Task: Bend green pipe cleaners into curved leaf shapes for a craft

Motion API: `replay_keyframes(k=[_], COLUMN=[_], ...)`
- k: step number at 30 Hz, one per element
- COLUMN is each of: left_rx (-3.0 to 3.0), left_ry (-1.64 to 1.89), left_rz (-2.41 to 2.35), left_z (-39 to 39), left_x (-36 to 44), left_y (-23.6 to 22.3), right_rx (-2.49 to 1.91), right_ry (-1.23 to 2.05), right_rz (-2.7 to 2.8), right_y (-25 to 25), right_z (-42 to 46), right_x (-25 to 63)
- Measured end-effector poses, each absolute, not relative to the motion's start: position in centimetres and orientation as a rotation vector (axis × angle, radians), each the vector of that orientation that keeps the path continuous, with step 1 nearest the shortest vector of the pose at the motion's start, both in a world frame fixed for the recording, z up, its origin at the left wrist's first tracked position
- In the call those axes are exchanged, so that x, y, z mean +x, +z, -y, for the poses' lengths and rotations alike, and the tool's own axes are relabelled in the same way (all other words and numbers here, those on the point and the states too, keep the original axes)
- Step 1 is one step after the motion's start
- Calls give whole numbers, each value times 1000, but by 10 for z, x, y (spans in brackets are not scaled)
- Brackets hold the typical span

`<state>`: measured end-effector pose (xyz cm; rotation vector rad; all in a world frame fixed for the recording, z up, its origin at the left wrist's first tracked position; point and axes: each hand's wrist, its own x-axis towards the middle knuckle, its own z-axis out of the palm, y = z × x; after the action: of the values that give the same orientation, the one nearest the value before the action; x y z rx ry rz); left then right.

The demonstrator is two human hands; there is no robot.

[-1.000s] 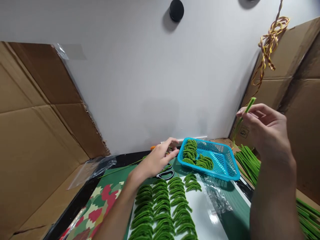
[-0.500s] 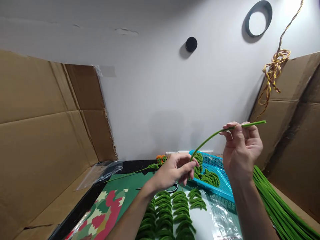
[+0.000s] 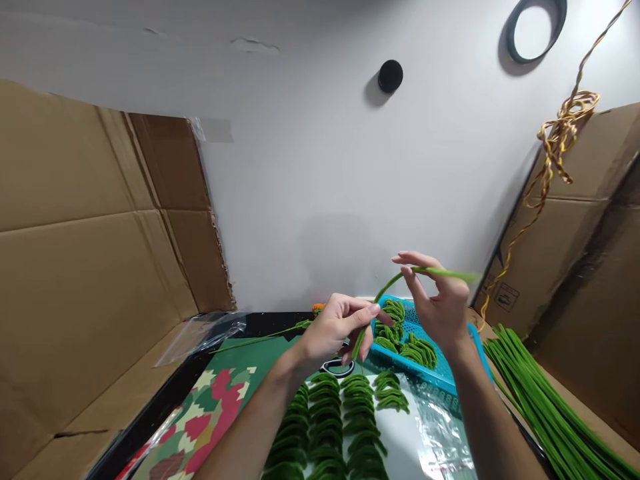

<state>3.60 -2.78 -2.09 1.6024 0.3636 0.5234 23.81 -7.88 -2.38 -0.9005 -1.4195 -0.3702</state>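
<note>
A green pipe cleaner (image 3: 387,287) curves between my two hands above the work surface. My left hand (image 3: 345,323) pinches it near its lower end between thumb and fingers. Farther along, my right hand (image 3: 437,297) holds it between thumb and fingers, and its blurred free end points right. Below lie several rows of curved green pipe cleaner pieces (image 3: 325,427) on a white sheet (image 3: 400,440). Behind my hands, a blue basket (image 3: 450,383) contains more bent green pieces (image 3: 419,350). Scissors (image 3: 337,368) lie partly hidden beneath my left hand.
A bundle of straight green pipe cleaners (image 3: 555,407) lies at the right. A green stem (image 3: 265,342) crosses the green mat (image 3: 260,373) at left, near patterned paper (image 3: 210,413). Cardboard panels (image 3: 90,213) stand at both sides, with twisted wire (image 3: 563,137) hanging at right.
My right hand has moved left and slightly down, closer to my left hand, along the pipe cleaner. The left hand has shifted slightly left, and the view has tilted a little.
</note>
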Motion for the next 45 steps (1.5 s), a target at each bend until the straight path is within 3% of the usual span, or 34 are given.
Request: replay_keyframes(k=[8, 17, 28, 45], left_rx=[1528, 1550, 1857, 1689], left_ry=[382, 550, 671, 329], left_rz=[-243, -363, -545, -378], left_z=[54, 56, 44, 33], left_x=[46, 46, 35, 30], left_y=[-15, -11, -6, -5], right_rx=[-832, -816, -1094, -1043], right_ry=[-799, -709, -765, -808], right_rz=[1507, 1712, 1926, 1769], right_y=[-37, -26, -27, -28], right_z=[83, 91, 79, 78], right_x=[255, 232, 225, 242])
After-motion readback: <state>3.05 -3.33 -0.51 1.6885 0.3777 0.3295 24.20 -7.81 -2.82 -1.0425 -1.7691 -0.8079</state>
